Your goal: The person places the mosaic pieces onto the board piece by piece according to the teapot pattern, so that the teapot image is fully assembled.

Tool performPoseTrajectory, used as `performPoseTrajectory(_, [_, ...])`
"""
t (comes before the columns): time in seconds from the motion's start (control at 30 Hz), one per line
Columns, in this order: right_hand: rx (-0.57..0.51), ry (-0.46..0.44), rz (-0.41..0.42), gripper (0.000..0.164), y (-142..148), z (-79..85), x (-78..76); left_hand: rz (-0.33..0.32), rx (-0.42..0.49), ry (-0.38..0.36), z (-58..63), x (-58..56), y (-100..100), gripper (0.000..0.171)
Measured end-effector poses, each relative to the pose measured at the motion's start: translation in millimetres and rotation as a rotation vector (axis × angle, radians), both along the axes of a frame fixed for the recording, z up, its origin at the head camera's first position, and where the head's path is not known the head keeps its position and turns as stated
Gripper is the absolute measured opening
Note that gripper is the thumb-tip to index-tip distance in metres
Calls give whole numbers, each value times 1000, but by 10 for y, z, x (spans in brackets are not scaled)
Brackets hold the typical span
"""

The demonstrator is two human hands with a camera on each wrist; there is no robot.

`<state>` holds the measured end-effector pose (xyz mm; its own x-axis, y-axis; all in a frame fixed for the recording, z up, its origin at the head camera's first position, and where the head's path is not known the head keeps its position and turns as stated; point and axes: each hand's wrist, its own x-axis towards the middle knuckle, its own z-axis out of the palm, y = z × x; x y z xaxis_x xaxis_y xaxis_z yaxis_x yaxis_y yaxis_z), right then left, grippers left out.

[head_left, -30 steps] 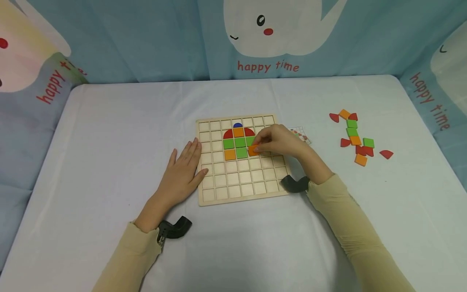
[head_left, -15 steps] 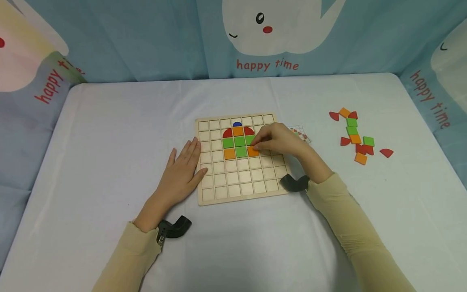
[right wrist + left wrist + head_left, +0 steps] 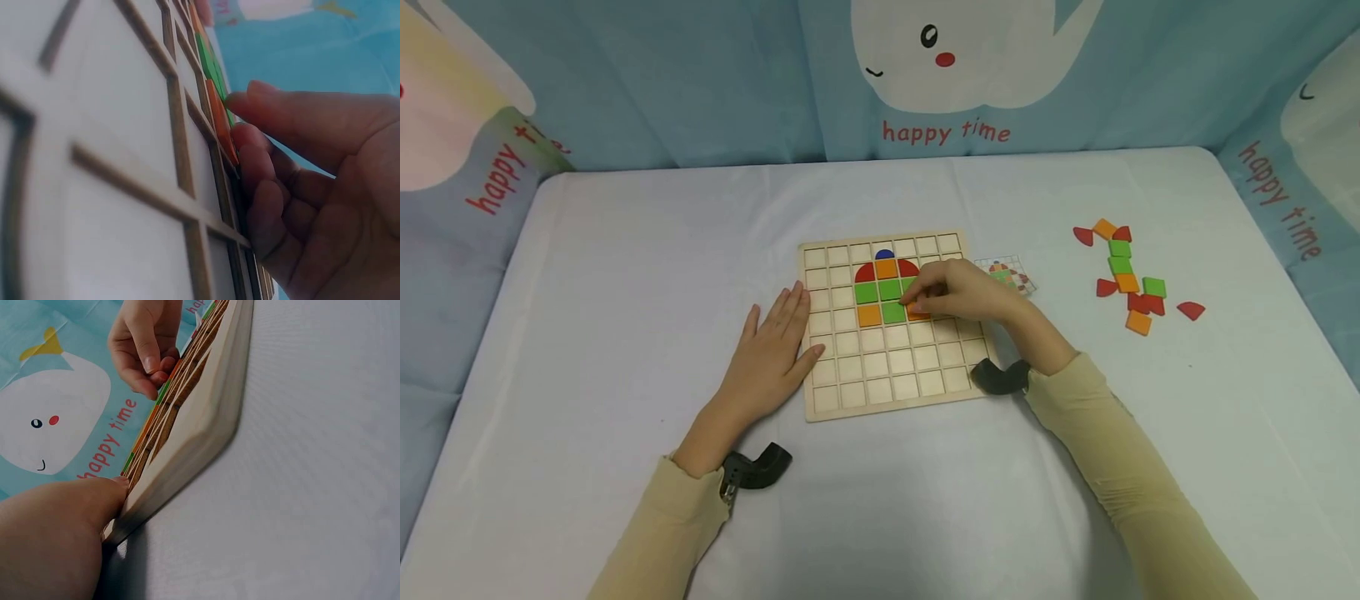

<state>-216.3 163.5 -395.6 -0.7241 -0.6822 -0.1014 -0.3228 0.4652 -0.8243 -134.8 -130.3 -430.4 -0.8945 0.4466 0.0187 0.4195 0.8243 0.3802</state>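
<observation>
A square wooden grid board [image 3: 876, 366] lies on the table with coloured tiles in its upper middle cells. My left hand [image 3: 765, 358] lies flat beside the board, fingers spread, fingertips and thumb at its left edge. Over the board, my right hand [image 3: 966, 290] has its fingers bent, with the index fingertip and thumb right at an orange square tile [image 3: 222, 122]. Part of that tile is hidden under the fingers; I cannot tell whether they pinch it or only press it. Beside it sit green squares [image 3: 892, 312], with another orange square [image 3: 869, 315] to the left.
A small printed pattern card [image 3: 1022, 279] lies at the board's right edge, partly behind the right hand. Farther right are scattered loose tiles, including green squares [image 3: 1153, 287], orange squares [image 3: 1138, 322] and red quarter-round pieces [image 3: 1191, 311]. A blue printed curtain [image 3: 730, 83] hangs behind the table.
The right hand held the orange tile by its edge over the cell; its fingers have now shifted left across the lowered tile. More of the pattern card shows. The left hand stays at the board.
</observation>
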Motion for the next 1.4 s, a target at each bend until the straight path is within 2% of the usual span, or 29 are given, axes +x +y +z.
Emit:
performPoseTrajectory(0.5, [-18,-117,-150,12,133,-32,43,-2,-1,-7,-20,3,21,71])
performPoseTrajectory(0.73, [-16,-166,-198,12,272,20,214,5,-14,-31,-9,8,22,70])
performPoseTrajectory(0.93, [-60,-224,-222,12,438,-33,414,5,-5,-26,-8,29,-5,69])
performPoseTrajectory(1.17, [-48,-186,-281,12,655,-45,566,4,16,0,-19,29,-13,70])
performPoseTrajectory(1.4, [-41,-193,-324,15,813,0,618,3,3,-9,-17,14,-5,71])
